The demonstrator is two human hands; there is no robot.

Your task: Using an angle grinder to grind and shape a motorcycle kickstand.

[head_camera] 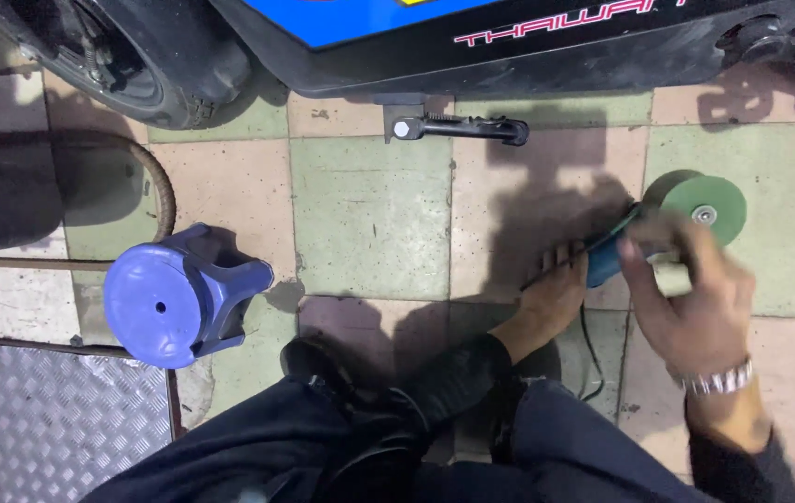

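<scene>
One hand in view: right hand (691, 298), fingers curled around blue angle grinder (644, 244) with green disc (703, 210), low over tiled floor (369, 214). Beside it, bare foot (551, 296). Farther left, blue plastic stool (174, 293). Beyond, scooter (472, 42).

Checkered tile floor (369, 214), blue stool (178, 293), parked scooter (509, 47).
</scene>
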